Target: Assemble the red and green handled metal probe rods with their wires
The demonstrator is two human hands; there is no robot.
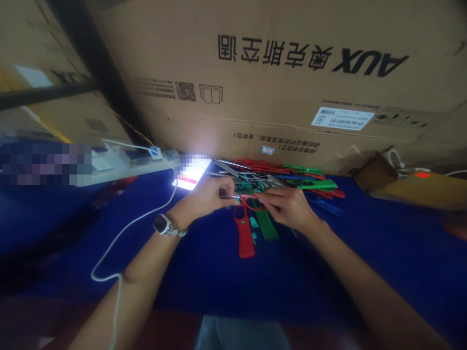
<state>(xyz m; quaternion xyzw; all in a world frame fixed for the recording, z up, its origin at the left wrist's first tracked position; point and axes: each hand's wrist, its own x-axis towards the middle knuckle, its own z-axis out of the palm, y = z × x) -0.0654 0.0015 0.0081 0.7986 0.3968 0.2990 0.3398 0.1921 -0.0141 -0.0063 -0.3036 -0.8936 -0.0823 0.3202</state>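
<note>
My left hand [207, 197], with a watch [162, 225] on its wrist, is closed around a small metal part at the near edge of a pile of red, green and blue plastic handles with metal blades [280, 177]. My right hand [288, 206] pinches a thin red piece right beside the left fingertips. Below the two hands a red handle [245, 233] and a green handle [267, 224] lie on the blue cloth [226, 272].
A lit phone [189, 174] lies left of the pile, with a white cable [124, 233] running toward me. A power strip [120, 163] sits at the back left. A large AUX cardboard box [292, 78] walls off the back. Brown objects [416, 187] lie at the right.
</note>
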